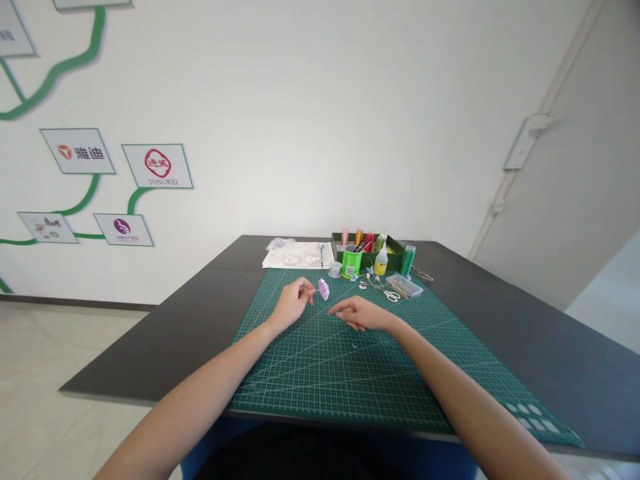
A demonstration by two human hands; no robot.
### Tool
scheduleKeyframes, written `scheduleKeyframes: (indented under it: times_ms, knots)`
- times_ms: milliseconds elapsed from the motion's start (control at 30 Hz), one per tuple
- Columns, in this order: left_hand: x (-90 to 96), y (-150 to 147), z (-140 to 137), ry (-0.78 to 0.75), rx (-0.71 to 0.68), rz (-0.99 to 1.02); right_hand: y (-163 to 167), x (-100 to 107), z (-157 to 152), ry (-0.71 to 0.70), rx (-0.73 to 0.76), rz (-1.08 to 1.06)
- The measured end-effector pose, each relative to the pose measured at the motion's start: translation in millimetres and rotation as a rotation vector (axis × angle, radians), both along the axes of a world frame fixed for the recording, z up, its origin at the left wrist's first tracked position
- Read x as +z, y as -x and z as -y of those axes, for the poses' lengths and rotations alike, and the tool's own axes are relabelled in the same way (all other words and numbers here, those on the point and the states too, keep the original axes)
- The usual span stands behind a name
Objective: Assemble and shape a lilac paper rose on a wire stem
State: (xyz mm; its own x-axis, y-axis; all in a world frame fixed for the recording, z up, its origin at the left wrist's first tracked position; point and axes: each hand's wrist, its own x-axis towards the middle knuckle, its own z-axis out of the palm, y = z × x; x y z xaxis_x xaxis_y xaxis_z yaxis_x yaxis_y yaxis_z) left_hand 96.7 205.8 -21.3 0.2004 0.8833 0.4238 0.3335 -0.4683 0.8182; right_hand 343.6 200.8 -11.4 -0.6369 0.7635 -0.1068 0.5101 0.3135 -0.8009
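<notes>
A small purple flower (324, 289) is held up by its thin stem between the pinched fingers of my left hand (295, 299), with its head turned to the right. Just right of the flower and a little nearer to me is my right hand (361, 313). Its index finger is stretched toward the flower without touching it, and the other fingers are loosely bent with nothing visible in them. Both hands are above the green cutting mat (320, 373). A tiny pale scrap (355, 346) lies on the mat below my right hand.
Behind the hands stand a green can (351, 262), a glue bottle (381, 261), a spool (335, 269) and a dark green box (395, 257) of thread spools. White scissors (391, 295), a clear case (405, 286) and a green glitter tube (407, 260) lie right. Drawn sheets (295, 256) lie back left.
</notes>
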Motion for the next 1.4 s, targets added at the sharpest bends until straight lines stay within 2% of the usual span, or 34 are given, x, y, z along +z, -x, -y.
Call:
scheduleKeyframes:
  times_ms: [533, 867, 1100, 1400]
  knots:
    - [1.2, 2.3, 1.8, -0.040, 0.060, -0.040, 8.4, 9.4, 12.2, 0.085, 0.156, -0.102]
    - [1.4, 2.2, 4.5, -0.101, 0.051, -0.147, 8.0, 11.7, 15.1, 0.143, 0.206, -0.289]
    - [5.9, 0.2, 10.7, -0.158, 0.011, -0.255, 4.7, 10.6, 14.7, 0.216, 0.137, -0.554]
    - [7.6, -1.9, 15.4, -0.186, -0.068, -0.345, 5.0, 9.0, 9.9, 0.223, 0.026, -0.708]
